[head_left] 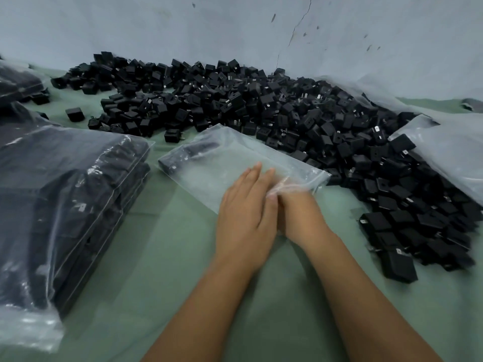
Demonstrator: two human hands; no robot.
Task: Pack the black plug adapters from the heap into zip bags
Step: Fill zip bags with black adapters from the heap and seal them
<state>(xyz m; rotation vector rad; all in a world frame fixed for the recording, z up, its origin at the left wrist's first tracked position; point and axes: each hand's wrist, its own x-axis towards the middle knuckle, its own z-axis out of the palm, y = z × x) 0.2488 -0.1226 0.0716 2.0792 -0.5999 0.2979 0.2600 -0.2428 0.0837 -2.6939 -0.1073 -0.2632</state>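
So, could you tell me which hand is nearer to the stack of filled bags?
Left. The left hand lies flat on the zip bag, toward the stack of filled bags; the right hand is beyond it.

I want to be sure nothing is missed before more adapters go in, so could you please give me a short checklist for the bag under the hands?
1. Zip bag lies flat on the green cloth: ok.
2. Bag has room: only a few adapters at its far left end, the rest looks empty: ok.
3. Mouth held open: right hand is at the near right corner with film over its fingers, left hand rests flat on the bag; blurred: cannot tell.
4. Heap of adapters lies right beside the bag: ok.
5. A hand free to pick up adapters: both are on the bag: not ok.
6. Filled bags stacked apart on the left: ok.
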